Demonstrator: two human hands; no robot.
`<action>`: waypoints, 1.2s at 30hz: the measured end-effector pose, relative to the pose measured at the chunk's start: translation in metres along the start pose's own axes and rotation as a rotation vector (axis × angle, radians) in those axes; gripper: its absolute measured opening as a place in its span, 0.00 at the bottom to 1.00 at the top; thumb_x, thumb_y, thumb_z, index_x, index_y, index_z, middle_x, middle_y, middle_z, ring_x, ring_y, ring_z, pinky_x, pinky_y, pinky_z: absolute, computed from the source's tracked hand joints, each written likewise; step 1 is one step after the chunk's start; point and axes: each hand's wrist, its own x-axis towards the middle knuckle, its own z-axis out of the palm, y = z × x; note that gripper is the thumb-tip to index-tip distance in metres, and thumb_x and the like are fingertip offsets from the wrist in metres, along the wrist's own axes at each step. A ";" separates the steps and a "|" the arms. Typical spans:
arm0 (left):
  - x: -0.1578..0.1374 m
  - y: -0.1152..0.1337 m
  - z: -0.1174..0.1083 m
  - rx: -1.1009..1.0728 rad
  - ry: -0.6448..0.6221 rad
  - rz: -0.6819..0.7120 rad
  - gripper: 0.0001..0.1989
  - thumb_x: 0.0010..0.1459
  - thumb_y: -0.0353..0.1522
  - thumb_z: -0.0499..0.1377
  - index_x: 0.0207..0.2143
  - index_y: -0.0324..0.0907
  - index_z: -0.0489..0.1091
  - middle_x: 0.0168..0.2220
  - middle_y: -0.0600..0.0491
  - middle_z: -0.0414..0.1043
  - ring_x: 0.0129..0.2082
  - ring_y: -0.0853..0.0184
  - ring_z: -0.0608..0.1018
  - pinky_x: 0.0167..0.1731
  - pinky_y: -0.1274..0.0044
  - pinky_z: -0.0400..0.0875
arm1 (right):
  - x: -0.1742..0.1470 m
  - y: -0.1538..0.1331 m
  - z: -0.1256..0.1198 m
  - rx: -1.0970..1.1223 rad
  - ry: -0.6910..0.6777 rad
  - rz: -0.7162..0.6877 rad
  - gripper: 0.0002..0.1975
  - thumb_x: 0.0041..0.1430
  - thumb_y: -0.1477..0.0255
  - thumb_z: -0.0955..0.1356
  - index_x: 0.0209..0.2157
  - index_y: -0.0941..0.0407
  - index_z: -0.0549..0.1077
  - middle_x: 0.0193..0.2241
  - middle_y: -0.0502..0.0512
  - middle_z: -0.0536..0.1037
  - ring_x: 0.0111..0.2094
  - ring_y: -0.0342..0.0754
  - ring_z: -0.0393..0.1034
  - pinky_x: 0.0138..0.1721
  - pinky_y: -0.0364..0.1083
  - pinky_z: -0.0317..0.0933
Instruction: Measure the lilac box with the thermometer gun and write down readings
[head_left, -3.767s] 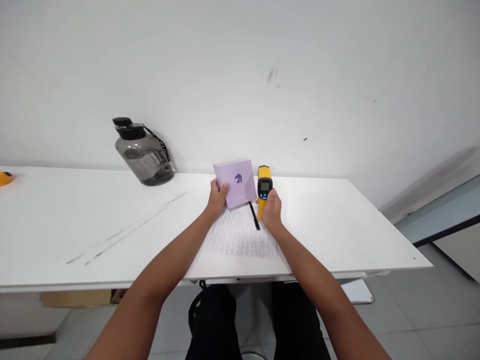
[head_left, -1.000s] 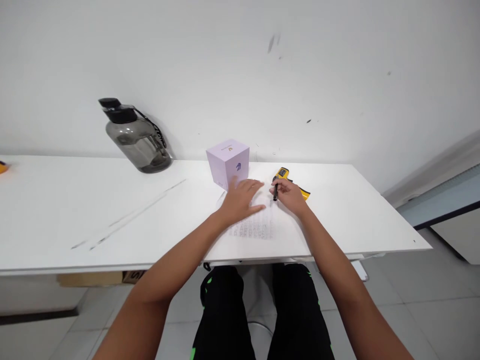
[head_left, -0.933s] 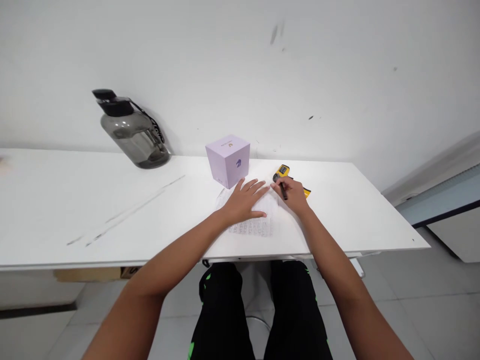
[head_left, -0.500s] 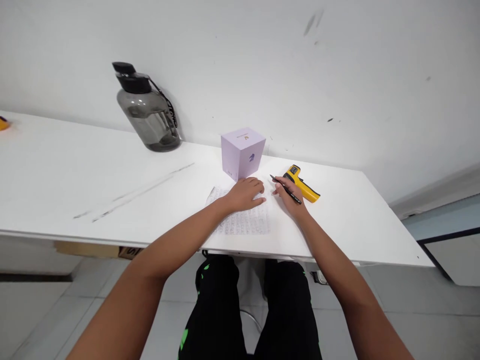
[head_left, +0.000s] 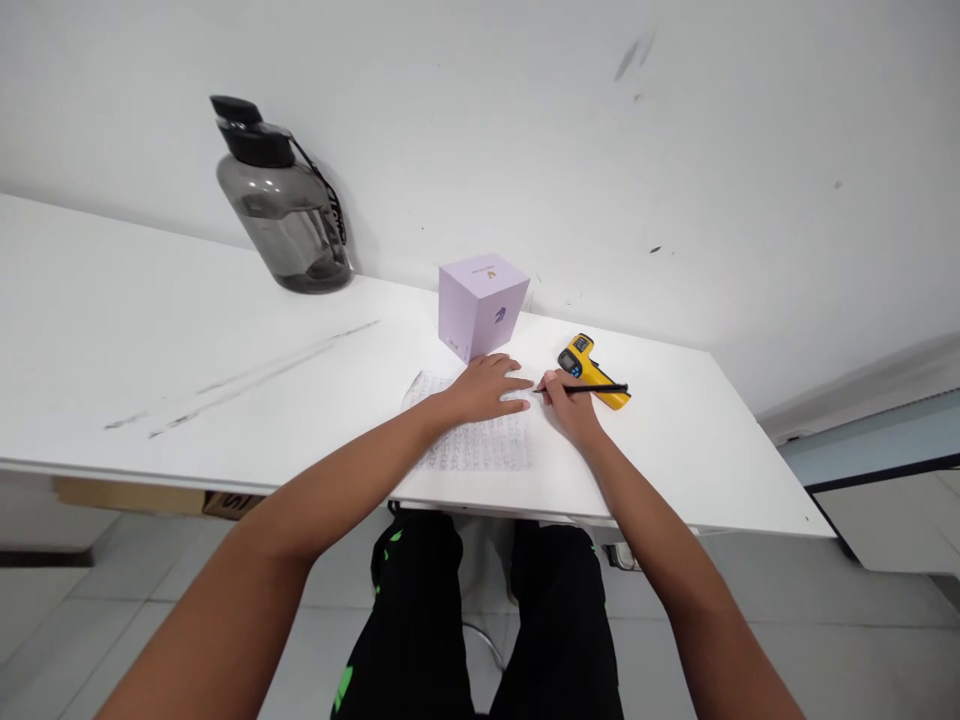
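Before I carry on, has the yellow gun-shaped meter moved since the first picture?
Yes. The yellow gun-shaped meter, then held in the right hand, now lies on the white table, farther right, judged against the grey bottle.

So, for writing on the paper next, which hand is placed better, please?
Probably the right hand: it grips the black pen, whose tip points toward the paper. The left hand holds no pen; it lies over the sheet, fingers spread.
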 end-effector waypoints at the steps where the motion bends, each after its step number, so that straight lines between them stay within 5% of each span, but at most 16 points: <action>1: 0.000 0.000 0.001 -0.003 0.002 0.003 0.28 0.76 0.54 0.57 0.70 0.58 0.79 0.76 0.46 0.72 0.78 0.45 0.68 0.76 0.51 0.65 | 0.001 0.000 0.000 -0.022 -0.004 0.028 0.28 0.66 0.41 0.68 0.26 0.50 0.74 0.21 0.50 0.72 0.30 0.50 0.68 0.39 0.52 0.66; 8: 0.000 0.001 0.000 -0.017 0.002 -0.010 0.27 0.75 0.53 0.57 0.68 0.58 0.80 0.76 0.47 0.71 0.79 0.45 0.66 0.77 0.49 0.63 | 0.008 0.002 0.001 -0.029 -0.043 0.139 0.26 0.61 0.43 0.71 0.24 0.50 0.76 0.22 0.51 0.75 0.31 0.51 0.70 0.39 0.51 0.67; 18: 0.000 0.003 -0.002 -0.026 -0.017 -0.025 0.26 0.75 0.53 0.58 0.68 0.59 0.80 0.77 0.47 0.70 0.79 0.45 0.67 0.77 0.50 0.63 | 0.007 0.000 0.003 -0.050 -0.056 0.158 0.20 0.61 0.52 0.70 0.22 0.50 0.76 0.21 0.52 0.76 0.30 0.50 0.69 0.35 0.50 0.64; 25: 0.000 0.002 -0.001 -0.042 -0.003 -0.014 0.27 0.75 0.52 0.59 0.68 0.57 0.80 0.77 0.46 0.71 0.78 0.43 0.68 0.77 0.49 0.64 | 0.007 0.000 0.001 -0.043 -0.055 0.148 0.23 0.63 0.49 0.71 0.22 0.50 0.75 0.22 0.52 0.77 0.30 0.51 0.71 0.37 0.51 0.66; 31: 0.000 0.001 0.000 -0.040 -0.011 -0.020 0.33 0.74 0.53 0.58 0.76 0.54 0.70 0.76 0.45 0.71 0.77 0.45 0.70 0.76 0.52 0.65 | 0.008 -0.001 0.001 -0.056 -0.029 0.129 0.21 0.62 0.51 0.70 0.22 0.50 0.75 0.21 0.51 0.76 0.30 0.50 0.71 0.40 0.51 0.67; 36: 0.000 0.003 -0.002 -0.022 -0.046 -0.033 0.30 0.76 0.53 0.55 0.73 0.54 0.75 0.80 0.45 0.67 0.80 0.44 0.67 0.78 0.51 0.61 | 0.006 -0.002 0.002 -0.052 -0.030 0.135 0.21 0.61 0.51 0.70 0.22 0.50 0.76 0.21 0.51 0.76 0.29 0.50 0.69 0.38 0.51 0.66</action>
